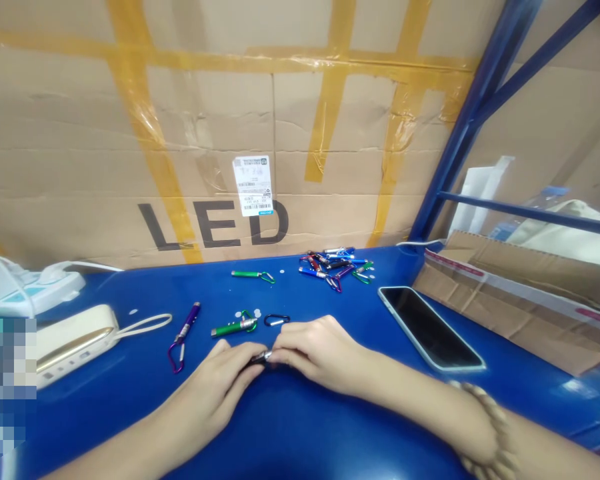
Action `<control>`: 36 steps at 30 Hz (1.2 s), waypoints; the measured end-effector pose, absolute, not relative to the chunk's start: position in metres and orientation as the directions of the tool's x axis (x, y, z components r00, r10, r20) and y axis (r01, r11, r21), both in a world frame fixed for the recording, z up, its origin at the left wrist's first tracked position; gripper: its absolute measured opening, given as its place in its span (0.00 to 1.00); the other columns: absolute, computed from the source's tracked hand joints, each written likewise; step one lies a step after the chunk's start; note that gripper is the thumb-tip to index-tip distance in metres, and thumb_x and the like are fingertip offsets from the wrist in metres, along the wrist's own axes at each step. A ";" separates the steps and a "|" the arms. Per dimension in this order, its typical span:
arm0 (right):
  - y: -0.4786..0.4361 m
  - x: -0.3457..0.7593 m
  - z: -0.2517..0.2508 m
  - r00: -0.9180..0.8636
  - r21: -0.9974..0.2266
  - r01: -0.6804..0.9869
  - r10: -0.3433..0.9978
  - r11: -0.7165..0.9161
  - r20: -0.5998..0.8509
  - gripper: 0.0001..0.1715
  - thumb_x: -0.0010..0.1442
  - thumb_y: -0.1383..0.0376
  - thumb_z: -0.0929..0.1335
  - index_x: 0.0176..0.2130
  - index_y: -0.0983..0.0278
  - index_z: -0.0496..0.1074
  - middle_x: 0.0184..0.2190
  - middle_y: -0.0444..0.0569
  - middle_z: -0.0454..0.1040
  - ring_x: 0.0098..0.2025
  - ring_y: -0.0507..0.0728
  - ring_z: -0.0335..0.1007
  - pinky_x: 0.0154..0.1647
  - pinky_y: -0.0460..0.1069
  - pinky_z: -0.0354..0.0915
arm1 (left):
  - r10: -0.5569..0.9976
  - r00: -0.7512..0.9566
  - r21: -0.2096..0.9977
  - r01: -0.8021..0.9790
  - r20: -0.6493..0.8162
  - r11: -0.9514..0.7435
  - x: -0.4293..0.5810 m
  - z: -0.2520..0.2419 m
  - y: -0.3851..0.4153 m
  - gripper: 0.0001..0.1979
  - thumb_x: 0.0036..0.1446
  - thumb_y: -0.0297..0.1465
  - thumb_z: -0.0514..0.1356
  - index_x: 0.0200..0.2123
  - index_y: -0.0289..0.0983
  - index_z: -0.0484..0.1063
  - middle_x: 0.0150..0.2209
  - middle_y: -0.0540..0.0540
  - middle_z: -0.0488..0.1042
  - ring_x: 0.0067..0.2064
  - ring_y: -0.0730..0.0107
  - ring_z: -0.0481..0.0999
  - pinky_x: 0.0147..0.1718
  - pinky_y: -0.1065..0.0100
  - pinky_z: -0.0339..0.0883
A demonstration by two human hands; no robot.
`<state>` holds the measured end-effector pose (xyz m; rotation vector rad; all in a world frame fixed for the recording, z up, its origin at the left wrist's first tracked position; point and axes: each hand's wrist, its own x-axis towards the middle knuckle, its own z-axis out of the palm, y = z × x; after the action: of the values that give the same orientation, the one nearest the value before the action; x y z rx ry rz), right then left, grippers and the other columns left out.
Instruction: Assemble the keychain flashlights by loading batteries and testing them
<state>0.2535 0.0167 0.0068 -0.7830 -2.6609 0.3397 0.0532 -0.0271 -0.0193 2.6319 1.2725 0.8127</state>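
Between my two hands is a small black and silver keychain flashlight (261,358), mostly covered by the fingers. My left hand (225,380) pinches its dark end, while my right hand (325,353) grips the silver end with thumb and fingertips. Just beyond the fingers lies a black carabiner (277,320). A green flashlight (233,327) with a green carabiner rests left of that, near a few small whitish discs (257,313). Further left is a purple flashlight (189,321) with its purple carabiner.
Another green flashlight (250,274) and a pile of several coloured flashlights (335,265) lie at the back of the blue table (305,433). A phone (433,330) and cardboard tray (510,293) are right; a power bank (80,340) and power strip (55,293) left. A large carton (205,120) stands behind.
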 end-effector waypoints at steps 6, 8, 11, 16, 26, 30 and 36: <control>0.016 0.253 0.002 -0.802 -0.297 0.469 0.542 0.832 0.252 0.17 0.65 0.60 0.58 0.32 0.63 0.71 0.31 0.43 0.73 0.32 0.48 0.68 0.27 0.42 0.54 | 0.717 0.544 0.280 0.675 0.436 -0.682 0.054 -0.022 -0.028 0.12 0.62 0.30 0.47 0.42 0.40 0.68 0.33 0.49 0.74 0.30 0.73 0.70 0.31 0.72 0.64; 0.013 0.252 -0.002 -0.803 -0.300 0.466 0.540 0.832 0.250 0.16 0.64 0.62 0.59 0.30 0.63 0.71 0.28 0.43 0.72 0.29 0.48 0.67 0.26 0.42 0.54 | 0.687 0.558 0.243 0.666 0.464 -0.705 0.054 -0.023 -0.029 0.11 0.62 0.28 0.47 0.41 0.39 0.69 0.30 0.48 0.73 0.29 0.73 0.69 0.30 0.71 0.62; 0.007 0.248 -0.006 -0.786 -0.401 0.425 0.551 0.811 0.280 0.14 0.62 0.66 0.61 0.29 0.64 0.71 0.27 0.44 0.72 0.29 0.48 0.67 0.29 0.42 0.57 | 0.634 0.573 0.167 0.659 0.519 -0.733 0.054 -0.024 -0.032 0.12 0.62 0.25 0.47 0.42 0.37 0.68 0.28 0.48 0.72 0.28 0.73 0.69 0.30 0.70 0.60; 0.000 0.240 -0.005 -0.721 -0.786 0.342 0.680 0.515 0.132 0.17 0.61 0.67 0.61 0.24 0.67 0.72 0.18 0.41 0.67 0.20 0.46 0.63 0.24 0.41 0.60 | 0.500 0.607 0.021 0.623 0.617 -0.782 0.051 -0.024 -0.034 0.12 0.60 0.21 0.48 0.44 0.35 0.66 0.27 0.47 0.72 0.27 0.72 0.68 0.28 0.69 0.58; 0.004 0.241 0.010 -0.718 -0.947 0.315 0.669 0.069 -0.190 0.22 0.57 0.53 0.64 0.26 0.70 0.71 0.15 0.38 0.59 0.12 0.42 0.53 0.09 0.37 0.53 | 0.563 0.589 0.126 0.618 0.580 -0.776 0.050 -0.025 -0.030 0.11 0.61 0.23 0.49 0.45 0.37 0.66 0.27 0.49 0.72 0.27 0.74 0.68 0.29 0.70 0.56; 0.008 0.243 0.008 -0.737 -0.939 0.316 0.658 0.136 -0.153 0.25 0.57 0.50 0.63 0.29 0.69 0.73 0.16 0.39 0.60 0.13 0.43 0.55 0.10 0.38 0.55 | 0.622 0.557 0.219 0.623 0.550 -0.751 0.050 -0.026 -0.029 0.09 0.62 0.26 0.49 0.40 0.38 0.68 0.27 0.50 0.72 0.27 0.74 0.68 0.29 0.70 0.55; 0.023 0.249 0.004 -0.566 -0.684 0.474 0.787 0.554 0.246 0.20 0.59 0.53 0.62 0.34 0.65 0.75 0.25 0.44 0.71 0.23 0.48 0.65 0.24 0.43 0.62 | 0.864 0.284 0.504 0.719 0.416 -0.479 0.052 -0.017 -0.025 0.10 0.61 0.35 0.47 0.39 0.41 0.66 0.28 0.49 0.71 0.30 0.69 0.67 0.31 0.69 0.59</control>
<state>0.2494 0.0231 0.0037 -1.0117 -2.2526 0.7661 0.0520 -0.0255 -0.0173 2.3333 1.4653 0.9720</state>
